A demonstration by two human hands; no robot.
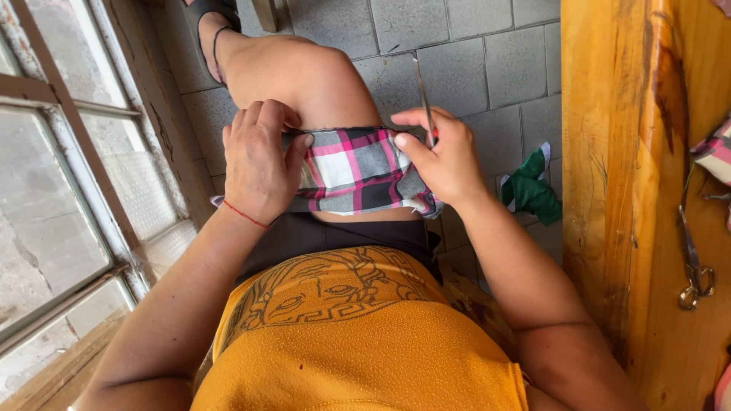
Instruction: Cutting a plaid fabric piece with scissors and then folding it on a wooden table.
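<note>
Head camera view: the left hand (pixel 257 161) clamps one end of a pink, grey and white plaid cloth (pixel 356 169) against the bare thigh (pixel 308 76). The right hand (pixel 444 157) pinches the other end — and a thin metal tool (pixel 423 95) standing upright. Green fabric (pixel 528 190) lies on the tiled floor (pixel 487 61), beside the wooden bench (pixel 609 152) — scissors (pixel 694 262) near its edge.
</note>
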